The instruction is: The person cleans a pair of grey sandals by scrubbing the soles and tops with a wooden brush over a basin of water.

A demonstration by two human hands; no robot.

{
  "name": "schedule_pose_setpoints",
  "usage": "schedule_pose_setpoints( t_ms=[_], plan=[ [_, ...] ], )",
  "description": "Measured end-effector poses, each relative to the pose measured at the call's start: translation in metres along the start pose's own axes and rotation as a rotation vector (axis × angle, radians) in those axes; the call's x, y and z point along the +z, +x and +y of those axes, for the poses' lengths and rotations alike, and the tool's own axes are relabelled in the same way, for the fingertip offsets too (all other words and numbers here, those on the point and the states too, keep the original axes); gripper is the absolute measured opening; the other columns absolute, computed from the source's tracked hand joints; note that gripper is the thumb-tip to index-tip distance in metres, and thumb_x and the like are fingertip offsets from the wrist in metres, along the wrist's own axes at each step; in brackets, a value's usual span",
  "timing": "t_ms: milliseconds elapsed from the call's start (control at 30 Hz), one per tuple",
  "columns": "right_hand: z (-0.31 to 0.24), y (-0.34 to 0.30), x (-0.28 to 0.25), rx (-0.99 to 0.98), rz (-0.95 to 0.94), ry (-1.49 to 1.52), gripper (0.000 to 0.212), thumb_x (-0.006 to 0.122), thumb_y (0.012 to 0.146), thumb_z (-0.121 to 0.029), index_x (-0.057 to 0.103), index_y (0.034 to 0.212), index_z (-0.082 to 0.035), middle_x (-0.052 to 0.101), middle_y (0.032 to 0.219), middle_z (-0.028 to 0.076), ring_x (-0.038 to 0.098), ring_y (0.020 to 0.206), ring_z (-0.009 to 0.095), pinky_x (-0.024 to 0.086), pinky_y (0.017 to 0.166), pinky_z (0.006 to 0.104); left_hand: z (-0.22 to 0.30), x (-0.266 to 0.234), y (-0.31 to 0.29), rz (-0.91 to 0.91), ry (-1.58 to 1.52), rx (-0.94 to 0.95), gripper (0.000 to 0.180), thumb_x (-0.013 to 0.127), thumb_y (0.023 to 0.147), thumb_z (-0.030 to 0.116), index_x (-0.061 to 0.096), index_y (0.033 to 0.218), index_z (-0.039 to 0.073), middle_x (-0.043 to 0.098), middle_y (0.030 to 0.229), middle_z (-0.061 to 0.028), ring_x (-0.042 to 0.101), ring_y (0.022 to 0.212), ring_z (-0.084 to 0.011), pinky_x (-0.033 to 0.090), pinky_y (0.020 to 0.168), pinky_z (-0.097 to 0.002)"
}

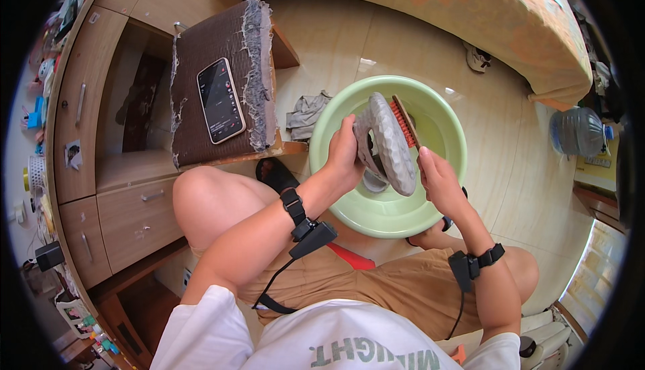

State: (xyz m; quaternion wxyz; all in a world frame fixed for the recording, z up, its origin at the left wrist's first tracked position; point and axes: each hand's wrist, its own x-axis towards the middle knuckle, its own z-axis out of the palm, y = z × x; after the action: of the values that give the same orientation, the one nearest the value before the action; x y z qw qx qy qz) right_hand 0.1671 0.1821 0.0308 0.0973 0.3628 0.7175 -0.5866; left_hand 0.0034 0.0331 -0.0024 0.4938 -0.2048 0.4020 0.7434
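Note:
Over a light green basin (pixel 443 219), my left hand (pixel 344 149) is closed around a grey slipper (pixel 393 145). The slipper is tipped on its side, with its bumpy sole facing right. My right hand (pixel 440 180) grips a scrub brush (pixel 406 122) by the end of its handle. Its orange-red bristles point toward the sole and lie against it or very close; I cannot tell which. Beneath the held slipper, a second grey piece (pixel 375 182), perhaps the other slipper, shows partly in the basin. Some water seems to lie in the basin.
To the left, a phone (pixel 221 101) lies on a worn brown padded stool (pixel 191 54). A grey cloth (pixel 307 116) is next to the basin. Wooden drawers (pixel 138 219) line the left side; a draped bed or sofa (pixel 470 7) is at the back. A large water bottle (pixel 576 131) stands right.

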Motion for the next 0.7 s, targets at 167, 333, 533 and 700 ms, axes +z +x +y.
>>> schedule_pose_setpoints(
  t_ms=[167, 333, 533, 700],
  plan=[
    [0.011, 0.006, -0.002, -0.014, 0.040, -0.123, 0.058, 0.041, 0.113, -0.050, 0.056, 0.094, 0.002, 0.052, 0.072, 0.008, 0.050, 0.069, 0.019, 0.043, 0.068, 0.0375, -0.001, 0.000, -0.002, -0.045, -0.027, -0.017, 0.052, 0.043, 0.111, 0.043, 0.053, 0.144, 0.005, 0.062, 0.141, -0.0098, 0.060, 0.127, -0.0256, 0.045, 0.112, -0.0442],
    [-0.006, -0.002, -0.003, 0.025, 0.004, 0.043, 0.057, 0.041, 0.113, -0.051, 0.052, 0.089, 0.000, 0.049, 0.071, 0.006, 0.045, 0.068, 0.017, 0.041, 0.065, 0.0359, 0.003, -0.001, -0.003, -0.089, -0.049, -0.010, 0.051, 0.041, 0.111, 0.044, 0.052, 0.143, 0.006, 0.062, 0.138, -0.0100, 0.061, 0.125, -0.0255, 0.048, 0.109, -0.0444],
    [-0.004, -0.001, -0.002, -0.047, -0.002, -0.002, 0.056, 0.042, 0.113, -0.050, 0.051, 0.088, 0.000, 0.047, 0.070, 0.007, 0.044, 0.067, 0.018, 0.040, 0.065, 0.0362, 0.000, -0.003, 0.001, -0.067, -0.065, 0.004, 0.050, 0.047, 0.108, 0.040, 0.057, 0.143, 0.007, 0.063, 0.144, -0.0098, 0.060, 0.132, -0.0260, 0.045, 0.117, -0.0419],
    [-0.001, 0.004, -0.001, -0.010, 0.077, -0.151, 0.057, 0.042, 0.113, -0.049, 0.051, 0.090, 0.003, 0.046, 0.070, 0.011, 0.045, 0.067, 0.021, 0.041, 0.066, 0.0393, 0.000, -0.004, 0.000, -0.082, -0.032, -0.007, 0.050, 0.043, 0.110, 0.044, 0.053, 0.140, 0.005, 0.062, 0.138, -0.0099, 0.061, 0.126, -0.0244, 0.048, 0.109, -0.0437]
  ],
)
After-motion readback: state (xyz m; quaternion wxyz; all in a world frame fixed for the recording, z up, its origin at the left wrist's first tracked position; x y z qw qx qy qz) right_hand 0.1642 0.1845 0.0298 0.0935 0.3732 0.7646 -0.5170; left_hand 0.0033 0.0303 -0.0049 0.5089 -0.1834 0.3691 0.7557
